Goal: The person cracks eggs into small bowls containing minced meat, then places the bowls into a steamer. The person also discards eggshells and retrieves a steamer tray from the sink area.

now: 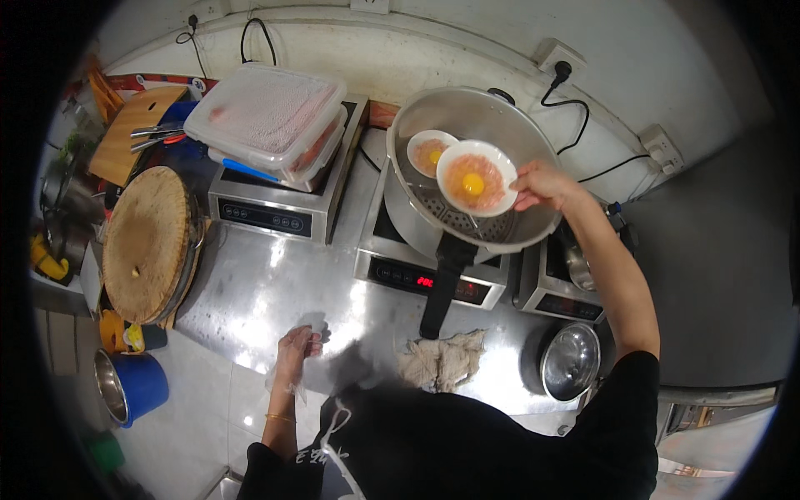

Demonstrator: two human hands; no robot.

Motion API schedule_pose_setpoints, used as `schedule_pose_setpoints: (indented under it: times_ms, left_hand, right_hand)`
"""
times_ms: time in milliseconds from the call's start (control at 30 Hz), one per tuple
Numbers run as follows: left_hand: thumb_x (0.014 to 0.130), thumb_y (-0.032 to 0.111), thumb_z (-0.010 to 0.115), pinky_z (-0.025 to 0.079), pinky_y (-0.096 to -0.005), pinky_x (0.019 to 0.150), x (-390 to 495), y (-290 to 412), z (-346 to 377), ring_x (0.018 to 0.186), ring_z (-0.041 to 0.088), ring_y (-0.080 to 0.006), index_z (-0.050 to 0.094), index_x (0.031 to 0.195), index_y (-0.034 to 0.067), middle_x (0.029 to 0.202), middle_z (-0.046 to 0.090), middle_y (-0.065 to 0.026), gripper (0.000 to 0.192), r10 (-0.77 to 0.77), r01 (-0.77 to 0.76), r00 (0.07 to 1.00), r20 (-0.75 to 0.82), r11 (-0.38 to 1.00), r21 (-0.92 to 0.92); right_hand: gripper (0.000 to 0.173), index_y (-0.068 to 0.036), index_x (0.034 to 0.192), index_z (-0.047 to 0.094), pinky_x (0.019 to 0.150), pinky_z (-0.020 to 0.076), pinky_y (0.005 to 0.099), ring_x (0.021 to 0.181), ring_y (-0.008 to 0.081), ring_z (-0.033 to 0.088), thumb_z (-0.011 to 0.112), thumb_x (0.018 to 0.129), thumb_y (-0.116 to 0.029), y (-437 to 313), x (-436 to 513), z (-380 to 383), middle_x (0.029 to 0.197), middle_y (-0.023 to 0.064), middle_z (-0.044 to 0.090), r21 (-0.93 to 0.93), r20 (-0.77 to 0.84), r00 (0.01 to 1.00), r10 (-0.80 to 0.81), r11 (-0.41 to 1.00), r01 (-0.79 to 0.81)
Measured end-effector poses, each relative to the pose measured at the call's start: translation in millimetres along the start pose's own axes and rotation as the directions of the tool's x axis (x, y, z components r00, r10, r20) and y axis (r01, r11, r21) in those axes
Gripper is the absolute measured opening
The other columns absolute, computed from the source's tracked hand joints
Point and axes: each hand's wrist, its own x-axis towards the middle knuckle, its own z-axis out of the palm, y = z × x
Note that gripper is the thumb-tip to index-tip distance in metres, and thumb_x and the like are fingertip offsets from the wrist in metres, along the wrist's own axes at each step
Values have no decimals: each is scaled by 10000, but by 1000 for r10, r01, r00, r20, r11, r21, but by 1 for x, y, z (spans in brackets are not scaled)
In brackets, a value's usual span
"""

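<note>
My right hand (542,185) grips the rim of a white bowl (476,178) of minced meat topped with a raw egg yolk. It holds the bowl over a large metal pressure cooker pot (478,100), whose perforated steamer rack (494,226) shows below. A second white bowl (430,153) with meat and yolk is in the pot, at the left. The pot stands on an induction cooker (431,281) with a lit red display. My left hand (300,344), in a clear plastic glove, hovers near the counter's front edge with its fingers curled; no object shows in it.
Lidded plastic containers (262,119) are stacked on another induction cooker (262,219). A round wooden chopping block (147,247) stands at left, above a blue bucket (147,387). The pot's black handle (444,294) juts towards me, near a crumpled cloth (447,362) and a metal bowl (570,362).
</note>
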Motion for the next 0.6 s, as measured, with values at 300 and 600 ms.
schedule_pose_setpoints:
  times_ms: [300,600]
  left_hand:
    - [882,301,581,516,-301,684,29,-4,1,717,625,-176,511,1156,-39,875,641,-102,442,-106,107,994,-33,993,50]
    - [855,328,597,518,-290,695,27,7,7,734,624,-177,523,1150,-81,886,644,-110,510,-82,84,996,-45,995,54]
  right_hand:
    - [226,103,1005,587,593,581,290,695,198,658,573,820,-25,24,47,27,854,155,652,-158,68,986,149,978,-137]
    - [169,100,952,572,586,581,310,725,225,657,547,831,-16,37,67,40,886,190,643,-202,113,973,202,963,-176]
